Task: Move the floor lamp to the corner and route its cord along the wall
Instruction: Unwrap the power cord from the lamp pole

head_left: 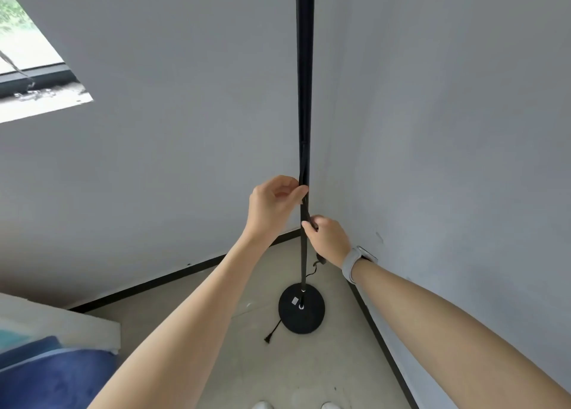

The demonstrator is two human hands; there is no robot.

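— At the far corner of the room, where the two pale walls (185,130) meet, what stands there?

— The floor lamp (304,99). Its black pole runs straight up out of the top of the view, and its round black base (301,311) sits flat on the beige floor (216,316), near the dark skirting on both sides but touching neither wall.

— And the hands?

— Both are on the pole at about its middle. The left hand (272,204) is higher, fingers curled and thumb pressed against the pole's left side, pinching the black cord (306,204) where it runs down along the pole. The right hand (327,238) is just below, closed around the pole and cord from the right. That wrist wears a pale watch (355,262).

— Where does the cord go lower down?

— A loop of it shows behind the pole just above the base, to the right. A short length lies on the floor to the near left of the base, ending in the plug (268,340), which rests loose on the floor.

— Anything else around?

— A window (27,53) high on the far left, a blue cushion (52,377) with a white edge at the near left, and the tips of two white shoes (262,405) at the bottom edge.
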